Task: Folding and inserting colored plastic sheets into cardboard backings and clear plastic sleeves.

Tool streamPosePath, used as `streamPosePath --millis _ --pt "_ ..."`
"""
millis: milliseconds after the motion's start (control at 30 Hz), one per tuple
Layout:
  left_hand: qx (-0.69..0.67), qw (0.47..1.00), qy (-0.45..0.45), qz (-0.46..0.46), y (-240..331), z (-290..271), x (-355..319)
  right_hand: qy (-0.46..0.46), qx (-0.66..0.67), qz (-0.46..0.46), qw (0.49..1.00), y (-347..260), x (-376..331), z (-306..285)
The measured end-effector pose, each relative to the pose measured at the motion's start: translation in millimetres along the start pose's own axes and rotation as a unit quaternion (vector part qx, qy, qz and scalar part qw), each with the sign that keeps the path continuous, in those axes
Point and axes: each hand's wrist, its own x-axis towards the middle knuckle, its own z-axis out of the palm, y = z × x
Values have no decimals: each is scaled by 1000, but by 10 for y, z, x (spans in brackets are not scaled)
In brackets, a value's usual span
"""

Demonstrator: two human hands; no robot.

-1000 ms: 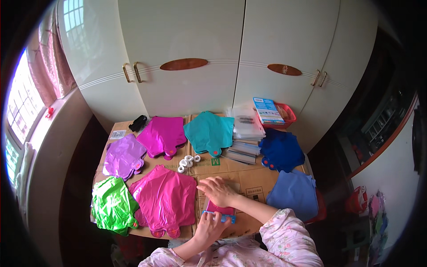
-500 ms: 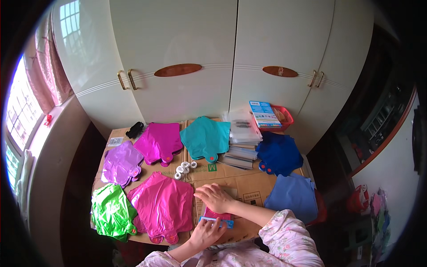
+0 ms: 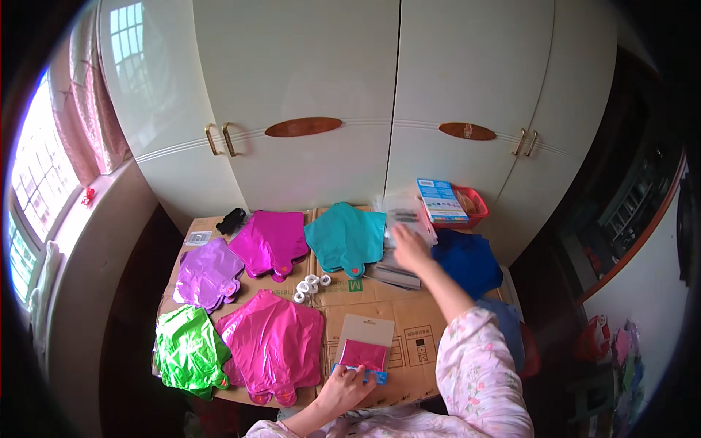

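Note:
My left hand [image 3: 345, 390] is closed on the lower blue edge of a backing card [image 3: 369, 328], which lies near the table's front edge. Across the card sits a folded pink foil piece [image 3: 364, 355]. Reaching far forward, my right hand [image 3: 410, 247] is over the stack of clear plastic bags [image 3: 400, 207]; its fingers are blurred, and whether they grip a bag does not show. Under that wrist lies a stack of grey-white cards [image 3: 394, 276].
Foil balloon stacks surround the work spot: pink [image 3: 274, 339], green [image 3: 190, 347], lilac [image 3: 208, 271], magenta [image 3: 269, 242], teal [image 3: 345, 237], dark blue [image 3: 467, 259]. White ribbon rolls [image 3: 300, 297] sit mid-table. A red basket [image 3: 478, 208] and blue-white package [image 3: 441, 201] stand at back right.
My right hand has left the folded pink foil and moved forward to the clear bags. The left hand stays at the card's blue edge. The view has shifted slightly.

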Motion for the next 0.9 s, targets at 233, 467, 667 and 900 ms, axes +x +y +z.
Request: streamPosePath --millis 233,467,667,900 --pt "-8 1000 2 -15 2 -18 11 -269 -65 21 961 650 104 5" --pt "-21 999 -18 -27 14 -47 15 -184 32 95 978 758 99 -3" --pt "-6 999 -18 -36 29 -67 20 -151 31 183 971 568 129 -125" --pt "17 999 13 -36 69 -21 95 -45 175 260 948 764 3 -113"
